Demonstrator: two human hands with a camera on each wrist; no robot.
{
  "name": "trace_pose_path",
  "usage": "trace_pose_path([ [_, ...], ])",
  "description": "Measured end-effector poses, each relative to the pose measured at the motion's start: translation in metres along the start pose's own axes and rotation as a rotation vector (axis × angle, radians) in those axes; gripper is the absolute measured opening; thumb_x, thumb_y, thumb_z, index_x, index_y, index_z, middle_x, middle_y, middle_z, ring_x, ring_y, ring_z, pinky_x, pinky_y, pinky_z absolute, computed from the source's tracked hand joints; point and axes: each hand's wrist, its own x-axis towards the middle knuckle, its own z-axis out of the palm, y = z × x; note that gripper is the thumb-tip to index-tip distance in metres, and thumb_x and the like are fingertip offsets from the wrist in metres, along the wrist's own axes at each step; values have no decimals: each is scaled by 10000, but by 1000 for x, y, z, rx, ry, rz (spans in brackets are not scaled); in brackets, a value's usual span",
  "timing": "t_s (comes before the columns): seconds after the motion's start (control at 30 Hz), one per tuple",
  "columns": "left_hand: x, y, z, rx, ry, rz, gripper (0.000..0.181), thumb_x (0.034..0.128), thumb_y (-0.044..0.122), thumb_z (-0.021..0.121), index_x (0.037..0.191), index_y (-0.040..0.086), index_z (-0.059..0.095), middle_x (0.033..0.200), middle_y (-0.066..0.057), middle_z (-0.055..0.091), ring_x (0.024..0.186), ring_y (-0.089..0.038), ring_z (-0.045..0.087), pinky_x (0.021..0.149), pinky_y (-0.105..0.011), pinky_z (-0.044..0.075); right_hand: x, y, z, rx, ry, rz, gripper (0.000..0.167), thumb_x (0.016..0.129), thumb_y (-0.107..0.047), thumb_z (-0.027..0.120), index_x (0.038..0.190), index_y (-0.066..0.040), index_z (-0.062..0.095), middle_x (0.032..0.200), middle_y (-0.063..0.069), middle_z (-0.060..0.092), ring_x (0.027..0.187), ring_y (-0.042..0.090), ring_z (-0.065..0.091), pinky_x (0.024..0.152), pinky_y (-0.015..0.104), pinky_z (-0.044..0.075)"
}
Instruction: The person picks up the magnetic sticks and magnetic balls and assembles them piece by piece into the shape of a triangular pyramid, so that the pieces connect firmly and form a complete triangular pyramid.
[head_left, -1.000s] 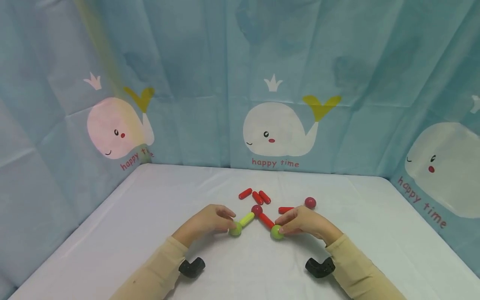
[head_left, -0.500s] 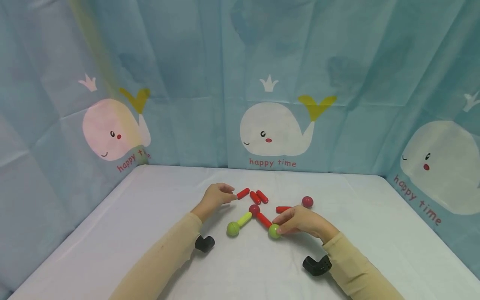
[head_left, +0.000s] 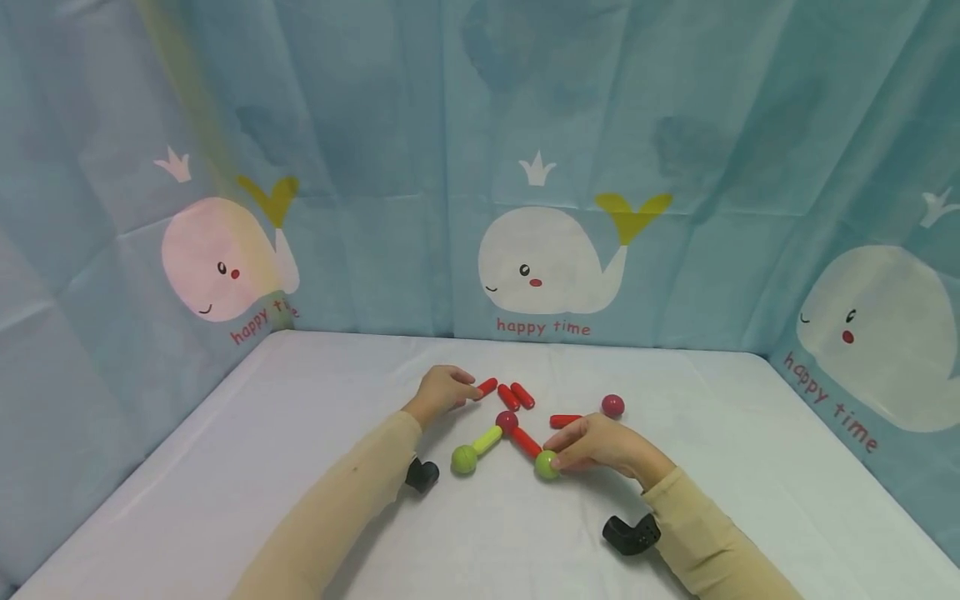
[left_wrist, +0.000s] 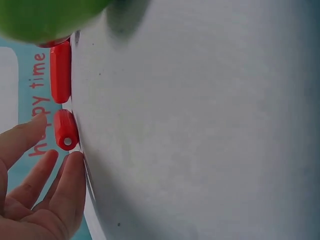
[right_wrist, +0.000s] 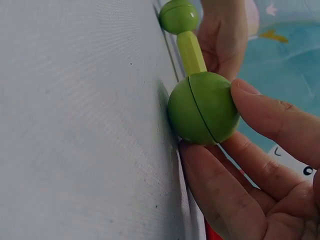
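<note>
My right hand [head_left: 603,443] pinches a green ball [head_left: 547,465] between thumb and fingers. The same green ball [right_wrist: 204,108] fills the middle of the right wrist view. A red stick [head_left: 527,442] runs from it to a dark red ball [head_left: 507,422]. From that ball a yellow-green stick [head_left: 487,440] leads down to a second green ball [head_left: 464,459], making a V shape on the table. At the back, my left hand [head_left: 442,392] reaches to a loose red stick [head_left: 487,387]. In the left wrist view its fingertips [left_wrist: 75,160] are spread near the stick's end, apart from it.
Two more red sticks [head_left: 515,397] lie side by side at the back. Another red stick [head_left: 565,421] is partly behind my right hand, with a dark red ball [head_left: 612,406] beyond it. All lie on a white-covered table [head_left: 300,400] before a blue whale-print curtain [head_left: 375,267].
My left hand has let go of the left green ball and moved back and right to the loose red stick. The right hand stays on its green ball.
</note>
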Motion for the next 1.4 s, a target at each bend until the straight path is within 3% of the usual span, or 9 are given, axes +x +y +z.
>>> trace_pose_path([
  [0.27, 5, 4, 4, 33, 3, -20, 241, 828, 172, 802, 1043, 93, 726, 1079, -88, 671, 856, -180, 641, 817, -273, 575, 1, 0, 1, 19, 14, 29, 314, 818, -178, 806, 1091, -31, 756, 1212, 97, 700, 888, 138, 683, 825, 313, 587],
  [0.4, 8, 5, 3, 92, 0, -8, 163, 826, 154, 798, 966, 91, 744, 977, -71, 678, 816, -173, 620, 731, -241, 547, 1, 0, 1, 31, 11, 29, 313, 819, -165, 802, 1094, -23, 753, 1201, 98, 704, 896, 140, 686, 834, 318, 589],
  [0.7, 1, 3, -6, 153, -29, 21, 114, 841, 138, 769, 934, 75, 754, 911, -58, 689, 789, -158, 616, 680, -225, 518, 1, 0, 1, 44, -3, 16, 322, 826, -172, 797, 1103, -15, 748, 1129, 80, 732, 896, 142, 694, 839, 321, 591],
  [0.9, -15, 3, -16, 132, -34, 51, 124, 854, 146, 739, 967, 99, 764, 982, -59, 707, 874, -188, 639, 800, -299, 552, 1, 0, 0, 37, -2, 13, 327, 825, -177, 798, 1104, -17, 747, 1107, 74, 741, 898, 140, 693, 841, 321, 591],
  [1.03, -29, 2, -21, 145, -35, 76, 106, 839, 165, 755, 938, 128, 769, 982, -48, 706, 897, -199, 608, 794, -307, 543, 2, -1, 0, 37, -2, 12, 330, 826, -181, 798, 1106, -15, 746, 1091, 74, 748, 889, 141, 693, 834, 317, 590],
  [1.4, -71, -2, -24, 134, -141, 165, 86, 849, 162, 740, 930, 166, 766, 977, 2, 704, 958, -202, 574, 811, -344, 518, 1, 1, -1, 60, -18, 7, 334, 829, -172, 794, 1110, 0, 740, 1111, 85, 740, 901, 139, 697, 848, 319, 590],
])
